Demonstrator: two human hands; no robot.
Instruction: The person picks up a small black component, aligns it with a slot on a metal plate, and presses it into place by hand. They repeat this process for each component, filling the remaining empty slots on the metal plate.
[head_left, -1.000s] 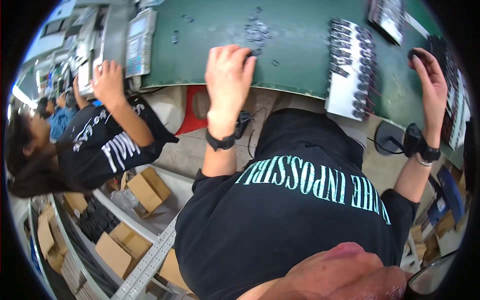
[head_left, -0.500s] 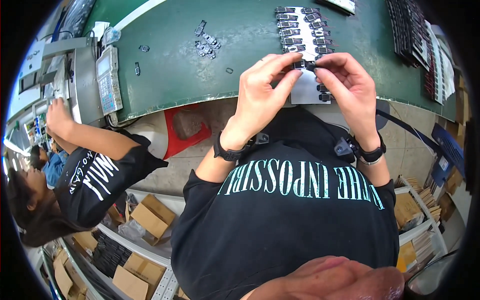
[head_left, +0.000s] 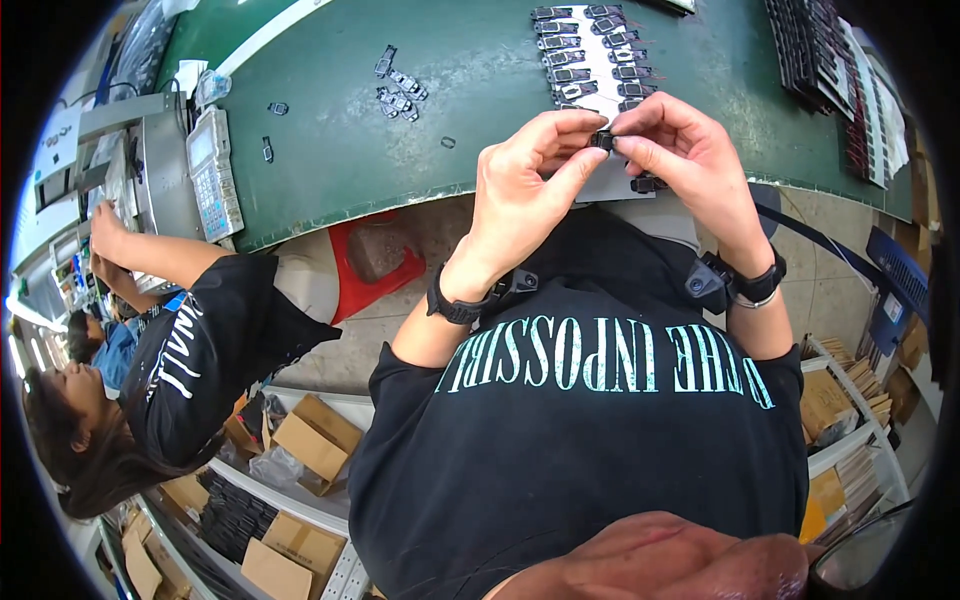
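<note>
Near the front edge of the green table, my two hands meet fingertip to fingertip. My left hand (head_left: 528, 185) pinches a small black module (head_left: 603, 140) between thumb and fingers. From the other side, my right hand (head_left: 690, 165) is closed on the same module with thumb and forefinger. Fingers cover much of it, so its details are hidden. Just beyond my hands, a white sheet (head_left: 592, 70) bears two columns of small black watch-like modules (head_left: 566, 57), some with thin red wires. One more black module (head_left: 647, 183) lies under my right hand.
Loose small frames (head_left: 400, 95) lie in a cluster on the green table (head_left: 330, 150), with a small ring (head_left: 448, 142) nearby. A keypad device (head_left: 210, 175) stands at the left; black strips (head_left: 815, 60) are stacked at the right. A co-worker (head_left: 190, 340) sits to the left by a red stool (head_left: 375, 265).
My right hand has moved left and my fingertips have come closer together around the black module. The whole view has shifted slightly. The co-worker has leaned a little.
</note>
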